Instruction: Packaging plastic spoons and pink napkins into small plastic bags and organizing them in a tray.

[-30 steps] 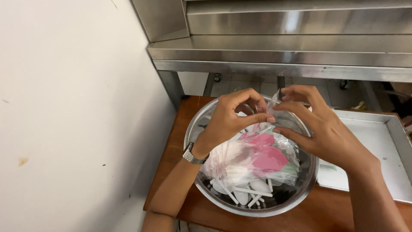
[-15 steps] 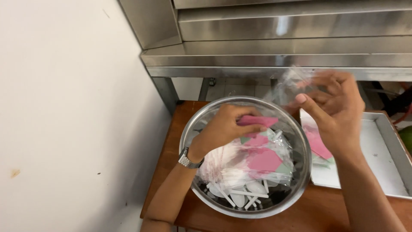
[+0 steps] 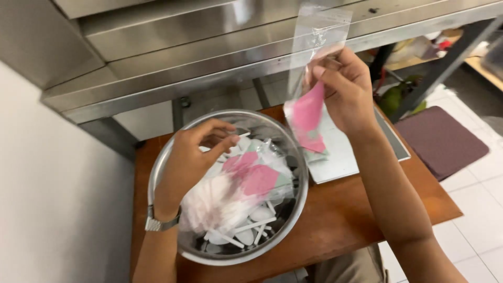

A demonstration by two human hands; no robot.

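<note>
Clear plastic sleeve point(image 3: 313, 68) holding a pink sachet, a second ago worked over the steel bowl point(image 3: 293, 209), is now pinched aloft by the right hand point(image 3: 343, 91); the left hand point(image 3: 196, 157), fingers loosely curled and empty, is lowered toward the bowl's packets point(image 3: 246, 181).

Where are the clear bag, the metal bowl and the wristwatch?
clear bag point(image 3: 309, 112), head view, on the pink card inside it.
metal bowl point(image 3: 298, 202), head view, on its right rim.
wristwatch point(image 3: 157, 224), head view, on its metal band.

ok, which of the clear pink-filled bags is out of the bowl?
The clear bag pinched in the right hand, lifted above the table; the others lie in the steel bowl.
</note>
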